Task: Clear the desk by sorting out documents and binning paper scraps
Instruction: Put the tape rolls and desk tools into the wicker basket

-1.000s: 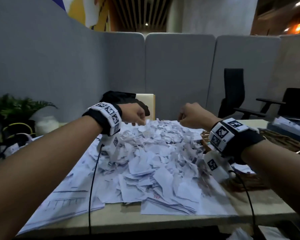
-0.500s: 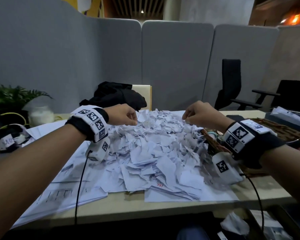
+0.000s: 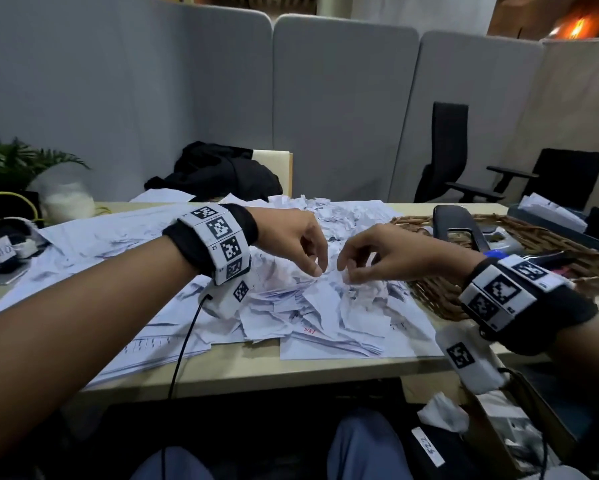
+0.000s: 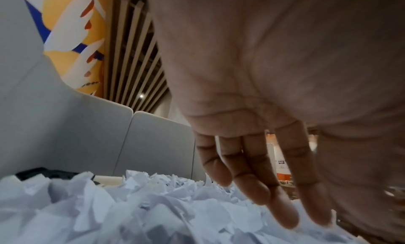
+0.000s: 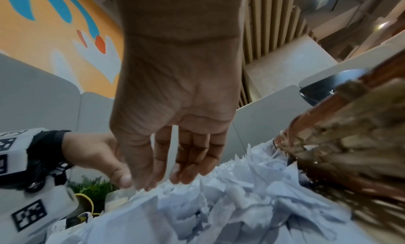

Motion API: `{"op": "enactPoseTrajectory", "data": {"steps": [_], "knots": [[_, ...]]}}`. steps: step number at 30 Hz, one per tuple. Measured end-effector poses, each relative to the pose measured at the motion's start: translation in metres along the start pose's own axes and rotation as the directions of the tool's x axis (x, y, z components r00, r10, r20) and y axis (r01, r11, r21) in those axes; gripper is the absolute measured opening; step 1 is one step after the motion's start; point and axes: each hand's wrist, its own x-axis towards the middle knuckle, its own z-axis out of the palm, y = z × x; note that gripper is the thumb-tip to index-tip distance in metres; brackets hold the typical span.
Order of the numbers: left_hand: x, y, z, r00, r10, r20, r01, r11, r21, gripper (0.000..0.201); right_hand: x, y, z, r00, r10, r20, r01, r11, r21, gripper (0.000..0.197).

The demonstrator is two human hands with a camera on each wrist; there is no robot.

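Observation:
A heap of torn white paper scraps (image 3: 325,306) covers the middle of the desk and lies on flat printed documents (image 3: 145,341). Both hands hover close together over the heap's middle. My left hand (image 3: 315,265) points its fingers down, and in the left wrist view its straight fingertips (image 4: 285,213) touch the scraps (image 4: 131,204). My right hand (image 3: 346,271) faces it, fingers also hanging down. In the right wrist view the right hand (image 5: 162,180) brushes the scraps (image 5: 219,204) with loose fingers, the left hand (image 5: 94,154) just beside it. Neither hand holds anything.
A wicker basket (image 3: 440,296) with a black stapler-like tool (image 3: 457,226) sits right of the heap, and a grey paper tray (image 3: 550,216) stands behind it. Black cloth (image 3: 218,171) lies at the back, a plant (image 3: 14,161) far left. Below the desk's right front is a box (image 3: 499,420) with crumpled paper.
Both hands came from the heap's far edge toward me and closer together, over its middle. Their curled fingers have straightened and now hang down. The head view has tilted downward.

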Motion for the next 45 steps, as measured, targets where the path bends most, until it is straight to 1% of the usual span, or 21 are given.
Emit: {"op": "enactPoseTrajectory", "data": {"steps": [2,3,6,8,12,16,18,23,27,29,32,35,38,41,45], "knots": [[-0.001,-0.002,0.002,0.999,-0.032,-0.041,0.034,0.998,0.052,0.012,-0.002,-0.001,0.006,1.0,-0.022,0.02,0.022,1.0,-0.015,0.014],[-0.001,-0.005,0.001,0.996,-0.052,-0.074,0.058,0.995,0.082,0.013,0.0,0.0,0.008,1.0,-0.029,-0.011,0.028,0.999,-0.035,0.014],[-0.005,-0.014,-0.003,0.979,-0.105,-0.174,0.128,0.984,0.126,0.012,0.012,0.005,0.008,0.986,-0.012,-0.168,-0.001,0.997,-0.078,0.018],[-0.011,-0.023,-0.006,0.965,-0.16,-0.208,0.191,0.971,0.143,0.01,0.02,0.005,0.005,0.982,0.013,-0.187,-0.025,0.998,-0.063,0.018],[-0.023,-0.043,-0.01,0.956,-0.222,-0.192,0.254,0.954,0.158,0.011,0.031,0.001,0.003,0.993,0.014,-0.117,-0.027,0.993,-0.115,0.017],[-0.035,-0.058,-0.011,0.932,-0.286,-0.221,0.323,0.934,0.152,0.011,0.042,0.0,0.001,0.988,0.0,-0.157,-0.025,0.987,-0.158,0.016],[-0.037,-0.065,-0.013,0.925,-0.319,-0.208,0.351,0.926,0.139,0.012,0.049,-0.001,-0.002,0.988,0.0,-0.156,-0.028,0.984,-0.177,0.015],[-0.042,-0.076,-0.016,0.916,-0.348,-0.199,0.377,0.916,0.135,0.012,0.062,0.001,-0.006,0.979,0.023,-0.201,-0.067,0.975,-0.214,0.015],[-0.045,-0.081,-0.017,0.91,-0.364,-0.199,0.39,0.914,0.114,0.014,0.065,0.01,-0.004,0.977,0.055,-0.207,-0.093,0.98,-0.178,0.017],[-0.048,-0.082,-0.021,0.901,-0.384,-0.202,0.409,0.907,0.102,0.016,0.068,0.012,-0.004,0.973,0.059,-0.225,-0.097,0.982,-0.16,0.016],[-0.06,-0.089,-0.031,0.88,-0.41,-0.239,0.445,0.888,0.115,0.015,0.075,0.006,-0.01,0.968,0.049,-0.247,-0.085,0.987,-0.136,0.012],[-0.081,-0.108,-0.041,0.834,-0.5,-0.234,0.534,0.838,0.115,0.015,0.087,-0.012,-0.019,0.967,0.003,-0.254,-0.037,0.991,-0.13,0.012],[-0.111,-0.139,-0.047,0.761,-0.624,-0.179,0.646,0.755,0.117,0.015,0.102,-0.039,-0.027,0.968,-0.058,-0.245,0.02,0.988,-0.156,0.013],[-0.143,-0.169,-0.046,0.66,-0.733,-0.163,0.75,0.632,0.195,0.023,0.12,-0.066,-0.029,0.968,-0.121,-0.22,0.076,0.977,-0.201,0.015],[-0.175,-0.198,-0.038,0.51,-0.835,-0.208,0.857,0.471,0.211,0.038,0.141,-0.091,-0.023,0.969,-0.171,-0.177,0.123,0.959,-0.256,0.016]]}}
